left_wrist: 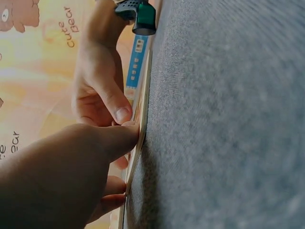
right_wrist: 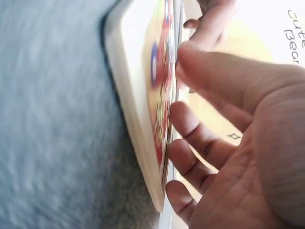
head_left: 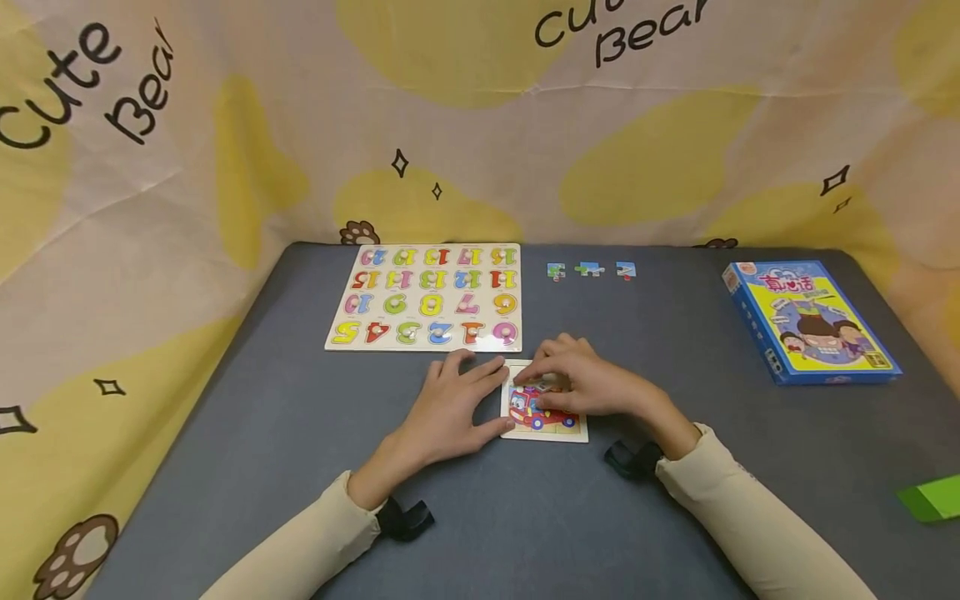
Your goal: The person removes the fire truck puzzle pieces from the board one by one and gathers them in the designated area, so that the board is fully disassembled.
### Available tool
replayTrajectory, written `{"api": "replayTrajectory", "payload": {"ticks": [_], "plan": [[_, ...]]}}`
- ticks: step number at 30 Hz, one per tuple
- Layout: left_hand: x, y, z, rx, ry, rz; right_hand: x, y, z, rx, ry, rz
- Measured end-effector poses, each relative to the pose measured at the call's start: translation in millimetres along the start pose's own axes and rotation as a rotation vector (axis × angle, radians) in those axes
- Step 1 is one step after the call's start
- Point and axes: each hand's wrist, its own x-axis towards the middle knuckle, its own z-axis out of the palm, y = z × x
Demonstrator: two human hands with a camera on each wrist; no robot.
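Note:
A small jigsaw puzzle with a red cartoon car and a pale wooden frame lies before the person. The left hand holds its left side, thumb at the near corner and fingertips at the far one; the left wrist view shows the thumb at the frame's edge. Over the picture's upper part is the right hand, thumb and index finger bent down around a jigsaw piece that they largely cover. In the right wrist view the other fingertips come right to the puzzle's surface.
Behind the left hand lies a number board with colorful digits. Several loose jigsaw pieces sit in a row at the table's back. A blue and yellow box stands at right, and a green block at the right edge.

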Motion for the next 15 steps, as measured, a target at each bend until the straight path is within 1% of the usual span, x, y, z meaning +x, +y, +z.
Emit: {"api": "replayTrajectory", "payload": {"ticks": [9, 15], "plan": [[0.2, -1.8, 3.2, -0.006, 0.024, 0.02, -0.1, -2.9, 3.2, -0.003, -0.008, 0.023], [0.1, -3.0, 4.8, -0.002, 0.023, 0.015, -0.4, -3.0, 3.8, 0.006, -0.01, 0.03]]}}
